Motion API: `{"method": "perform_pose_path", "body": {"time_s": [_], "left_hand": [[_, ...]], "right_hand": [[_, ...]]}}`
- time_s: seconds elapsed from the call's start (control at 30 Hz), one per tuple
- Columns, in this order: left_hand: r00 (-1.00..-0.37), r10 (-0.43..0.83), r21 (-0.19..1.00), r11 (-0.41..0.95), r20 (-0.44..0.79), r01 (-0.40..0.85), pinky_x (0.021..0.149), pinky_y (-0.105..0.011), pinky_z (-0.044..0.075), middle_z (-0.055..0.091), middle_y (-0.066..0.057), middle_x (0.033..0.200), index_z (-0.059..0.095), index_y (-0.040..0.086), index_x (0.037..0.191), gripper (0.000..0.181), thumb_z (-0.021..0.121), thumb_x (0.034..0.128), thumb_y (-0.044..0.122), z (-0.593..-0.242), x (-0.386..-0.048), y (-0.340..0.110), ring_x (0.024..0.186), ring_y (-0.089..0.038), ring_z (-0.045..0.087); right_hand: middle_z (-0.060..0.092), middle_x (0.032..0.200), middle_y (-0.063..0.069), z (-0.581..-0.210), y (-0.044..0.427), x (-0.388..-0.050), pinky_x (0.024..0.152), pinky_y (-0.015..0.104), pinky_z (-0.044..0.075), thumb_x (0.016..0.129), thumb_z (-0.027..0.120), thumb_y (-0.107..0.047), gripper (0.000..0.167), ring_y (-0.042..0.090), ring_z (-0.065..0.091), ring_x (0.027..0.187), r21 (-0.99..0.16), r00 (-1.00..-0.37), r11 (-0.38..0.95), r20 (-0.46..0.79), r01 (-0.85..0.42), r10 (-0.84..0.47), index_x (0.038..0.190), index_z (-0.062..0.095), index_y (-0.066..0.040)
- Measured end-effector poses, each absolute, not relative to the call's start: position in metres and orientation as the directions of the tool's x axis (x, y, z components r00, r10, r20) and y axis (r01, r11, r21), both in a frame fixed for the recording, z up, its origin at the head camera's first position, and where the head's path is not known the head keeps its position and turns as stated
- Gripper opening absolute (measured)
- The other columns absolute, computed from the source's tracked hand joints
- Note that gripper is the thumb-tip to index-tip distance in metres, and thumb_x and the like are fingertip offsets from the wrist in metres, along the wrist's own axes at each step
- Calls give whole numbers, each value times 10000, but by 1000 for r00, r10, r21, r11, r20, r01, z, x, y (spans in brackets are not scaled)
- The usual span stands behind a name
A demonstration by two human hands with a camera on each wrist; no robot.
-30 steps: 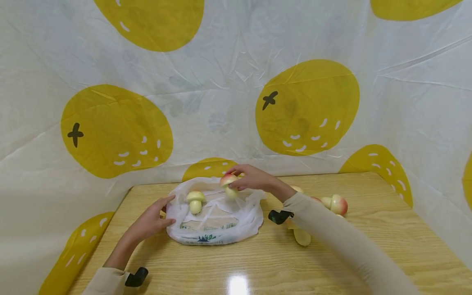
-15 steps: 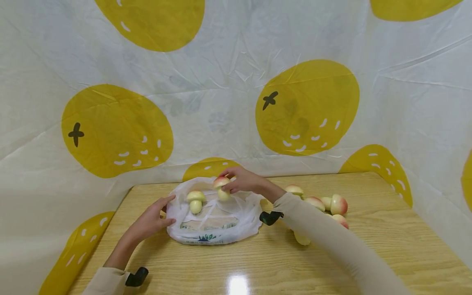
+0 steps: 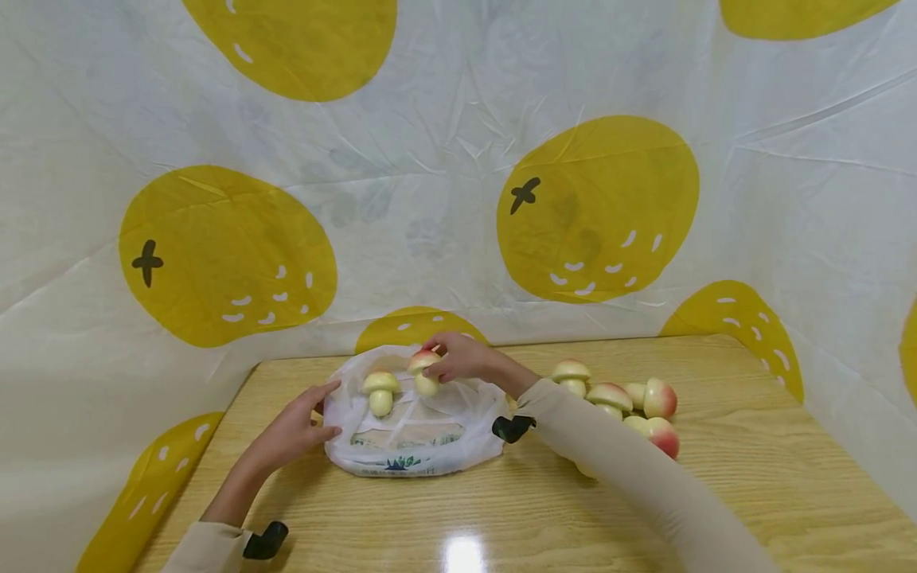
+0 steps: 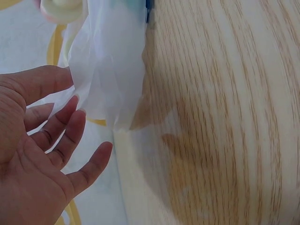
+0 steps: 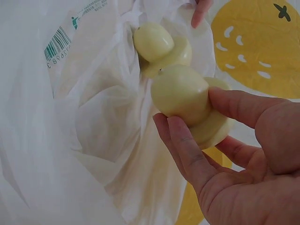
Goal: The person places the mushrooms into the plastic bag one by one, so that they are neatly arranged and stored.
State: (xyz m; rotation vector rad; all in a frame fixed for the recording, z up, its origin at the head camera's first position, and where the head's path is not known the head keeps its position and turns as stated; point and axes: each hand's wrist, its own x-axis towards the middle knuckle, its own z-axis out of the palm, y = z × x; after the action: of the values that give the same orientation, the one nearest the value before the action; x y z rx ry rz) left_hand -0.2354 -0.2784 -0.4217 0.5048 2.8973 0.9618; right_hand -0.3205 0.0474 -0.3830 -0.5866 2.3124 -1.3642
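My right hand (image 3: 462, 356) pinches a toy mushroom (image 3: 427, 386) with a red-tinged cap and pale yellow stem, just above the open white plastic bag (image 3: 408, 463). The right wrist view shows thumb and fingers around this mushroom (image 5: 180, 91), its rounded stem end toward the camera. Inside the bag, to the left, lies another mushroom (image 3: 381, 402), cap toward the back. My left hand (image 3: 294, 426) touches the bag's left side with spread, slightly bent fingers. In the left wrist view its fingertips (image 4: 65, 77) meet the thin plastic (image 4: 110, 70).
Several more toy mushrooms (image 3: 609, 395) lie in a group on the wooden table (image 3: 401, 525) right of the bag, partly hidden by the right sleeve (image 3: 609, 450). A white cloth with yellow fruit prints (image 3: 598, 211) hangs behind the table.
My right hand has carried its mushroom left and slightly down, close to the one in the bag. More of the mushroom group shows beyond the sleeve. The left hand stays put.
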Motion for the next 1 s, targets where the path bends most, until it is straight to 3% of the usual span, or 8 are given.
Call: {"method": "perform_pose_path", "body": {"time_s": [0.4,0.7,1.0], "left_hand": [[-944,326,588,753,56,295,753,-280,478,571,-114,1160,409,-44,1512,747,784,877,73,-421,-235,-277,1007,-237,526],[-945,321,586,756,56,292,736,-275,482,570,-112,1152,412,-44,1511,749,787,872,68,-421,-234,-276,1005,-241,527],[-948,317,599,751,43,278,728,-273,473,564,-108,1164,405,-22,1524,748,780,886,84,-421,-233,-277,1015,-241,519]], "right_hand": [[653,1096,160,-395,38,-321,820,357,587,931,738,-82,428,208,650,880,-877,-826,453,-132,-161,-548,1314,575,15],[646,1017,137,-400,32,-321,798,345,587,917,757,-89,416,201,640,814,-863,-853,487,-149,-135,-500,1281,586,18],[649,1094,133,-399,25,-317,842,395,563,915,767,-125,452,222,632,859,-826,-856,543,-164,-152,-490,1302,579,13]]}}
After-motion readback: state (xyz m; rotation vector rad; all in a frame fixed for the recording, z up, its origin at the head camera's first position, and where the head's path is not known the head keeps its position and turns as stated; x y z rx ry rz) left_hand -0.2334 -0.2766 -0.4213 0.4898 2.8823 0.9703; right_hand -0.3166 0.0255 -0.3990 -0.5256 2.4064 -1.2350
